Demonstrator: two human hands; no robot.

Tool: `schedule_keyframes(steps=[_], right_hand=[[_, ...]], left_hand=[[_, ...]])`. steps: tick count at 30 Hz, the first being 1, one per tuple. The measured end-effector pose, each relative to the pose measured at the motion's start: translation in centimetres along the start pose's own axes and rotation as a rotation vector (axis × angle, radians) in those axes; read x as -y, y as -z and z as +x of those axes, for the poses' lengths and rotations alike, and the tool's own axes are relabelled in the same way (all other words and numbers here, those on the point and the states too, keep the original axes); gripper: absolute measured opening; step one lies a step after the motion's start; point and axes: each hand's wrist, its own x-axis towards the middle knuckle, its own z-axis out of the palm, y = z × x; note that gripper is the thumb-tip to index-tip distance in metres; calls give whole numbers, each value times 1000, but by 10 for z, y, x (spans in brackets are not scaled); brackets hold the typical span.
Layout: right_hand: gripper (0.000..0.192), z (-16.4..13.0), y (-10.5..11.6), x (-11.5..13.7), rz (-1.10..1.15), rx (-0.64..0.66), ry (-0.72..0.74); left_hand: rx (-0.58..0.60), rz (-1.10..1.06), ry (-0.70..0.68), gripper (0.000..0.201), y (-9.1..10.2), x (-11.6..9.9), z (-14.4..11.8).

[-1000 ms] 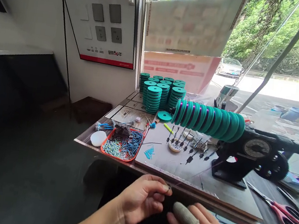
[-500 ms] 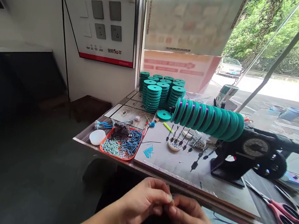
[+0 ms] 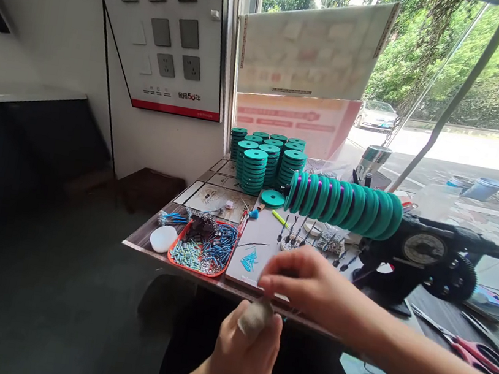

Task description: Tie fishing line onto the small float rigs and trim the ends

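The left hand, low in the middle of the view, is curled into a loose fist with a grey fabric cot over one raised fingertip; whether it pinches anything cannot be told. The right hand reaches across from the right, forearm stretched level over the front edge of the table, fingers bent downward and blurred, so it cannot be told whether they are spread or closed on something. It hovers just above the left hand, over a grey work mat.

Just beyond the right hand's fingers lie a scatter of small black pins and a little heap of blue bits. To the left sits one orange tray filled with blue and pale beads, and one white oval object beside it. Behind, teal discs stand in about eight stacks, with one single disc lying flat. One black winding machine at the right carries a row of teal spools. Pink-handled scissors lie at the far right.
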Motion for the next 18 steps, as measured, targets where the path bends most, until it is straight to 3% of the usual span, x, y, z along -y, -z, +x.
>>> schedule_keyframes(steps=[3, 5, 6, 8, 10, 11, 12, 14, 18], right_hand=[[13, 27, -3, 4, 34, 30, -33], [14, 25, -6, 1, 42, 18, -7], [13, 18, -7, -3, 27, -18, 33], [8, -4, -5, -13, -117, -164, 197], [12, -30, -2, -29, -579, -406, 607], [17, -41, -1, -39, -788, -475, 786], [24, -49, -1, -50, -941, -478, 937], [35, -58, -5, -69, -1137, -408, 1030], [35, -53, -18, -89, -1138, -434, 1024]], left_hand=[[22, 42, -98, 19, 6, -8, 9], [29, 8, -50, 18, 9, -19, 17], [31, -70, 64, 16, 11, -24, 21], [43, -401, 506, 13, 12, -31, 29], [79, -806, 968, 10, 12, -33, 36], [103, -945, 1118, 11, 12, -33, 38], [127, -1028, 1208, 13, 12, -32, 40], [157, -1072, 1266, 15, 12, -31, 41], [160, -1117, 1307, 16, 11, -31, 39]])
